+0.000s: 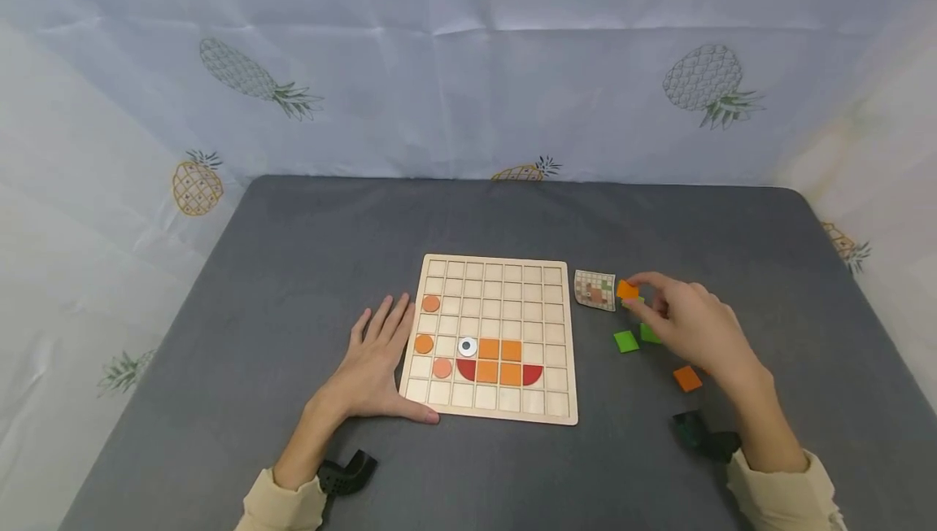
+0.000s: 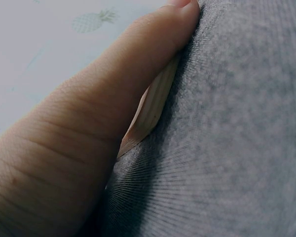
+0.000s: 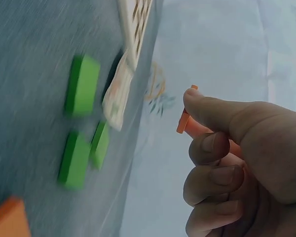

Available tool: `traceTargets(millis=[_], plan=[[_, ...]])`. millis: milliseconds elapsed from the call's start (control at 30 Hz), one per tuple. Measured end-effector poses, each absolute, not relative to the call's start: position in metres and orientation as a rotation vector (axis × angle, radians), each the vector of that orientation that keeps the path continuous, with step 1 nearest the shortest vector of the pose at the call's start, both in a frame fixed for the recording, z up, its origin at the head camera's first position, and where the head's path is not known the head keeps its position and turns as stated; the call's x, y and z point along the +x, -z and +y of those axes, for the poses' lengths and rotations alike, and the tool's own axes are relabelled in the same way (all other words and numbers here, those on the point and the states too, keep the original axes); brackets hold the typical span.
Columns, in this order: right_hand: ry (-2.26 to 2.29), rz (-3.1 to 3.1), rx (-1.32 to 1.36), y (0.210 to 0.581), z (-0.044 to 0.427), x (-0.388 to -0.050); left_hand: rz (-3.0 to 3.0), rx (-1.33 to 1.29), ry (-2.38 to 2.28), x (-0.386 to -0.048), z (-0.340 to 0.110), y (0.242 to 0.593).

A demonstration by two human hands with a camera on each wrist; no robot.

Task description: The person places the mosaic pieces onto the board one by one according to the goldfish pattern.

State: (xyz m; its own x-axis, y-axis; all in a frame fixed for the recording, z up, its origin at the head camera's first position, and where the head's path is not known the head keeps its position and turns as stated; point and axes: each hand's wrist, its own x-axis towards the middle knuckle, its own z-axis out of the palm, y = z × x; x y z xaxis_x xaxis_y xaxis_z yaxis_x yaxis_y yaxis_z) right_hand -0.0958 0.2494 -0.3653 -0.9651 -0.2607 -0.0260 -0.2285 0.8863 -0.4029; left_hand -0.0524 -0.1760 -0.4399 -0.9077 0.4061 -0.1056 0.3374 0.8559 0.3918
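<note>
Right hand (image 3: 261, 148) pinches orange square tile (image 1: 626, 289), broad face upward.

Green tiles (image 3: 82, 86) blurred, corner orange tile (image 3: 10, 222) cut off, right wrist view

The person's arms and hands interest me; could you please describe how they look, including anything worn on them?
The left hand and right hand are bare, with no gloves or rings visible. The left sleeve and right sleeve are pale beige, ending above the wrists. Beside the forearms show a left black piece and right black piece; their attachment is hidden.
</note>
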Motion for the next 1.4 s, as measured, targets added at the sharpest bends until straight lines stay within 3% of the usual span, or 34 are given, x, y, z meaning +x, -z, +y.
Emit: traceTargets(millis=[833,1400], plan=[[0.620,2.946,-0.704,0.370,0.150,-0.088,2.853,0.561,-0.556,-0.052,-0.176,0.441],[0.647,2.818,-0.753,0.389,0.130,-0.089,2.854,0.568,-0.541,-0.052,-0.176,0.442]])
